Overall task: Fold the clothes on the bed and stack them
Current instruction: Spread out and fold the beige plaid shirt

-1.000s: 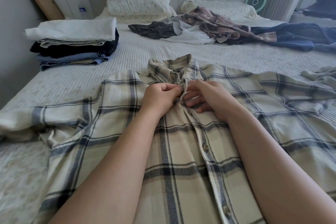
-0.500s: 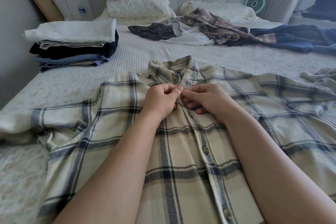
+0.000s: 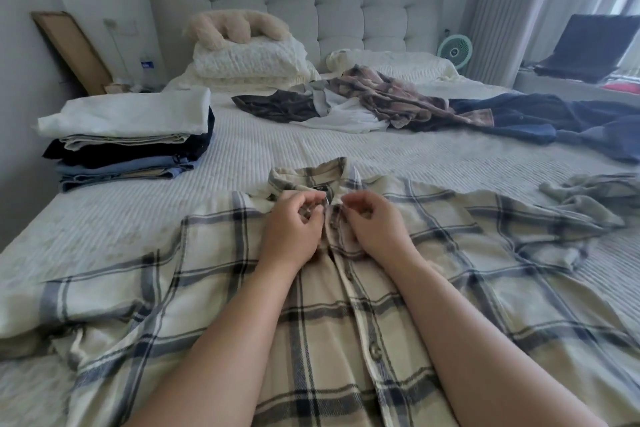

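At frame centre the left hand [image 3: 291, 229] and right hand [image 3: 372, 227] pinch the shirt [image 3: 332, 340] at its collar, spread flat on the bed [image 3: 294, 146]. A folded stack [image 3: 128, 140] sits upper left; unfolded clothes [image 3: 398, 104] lie upper right below the headboard [image 3: 294, 7].

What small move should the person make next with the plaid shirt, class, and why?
Probably finish fastening the top button: both the left hand and right hand pinch the placket just below the collar of the plaid shirt, which lies spread flat, still unfolded.
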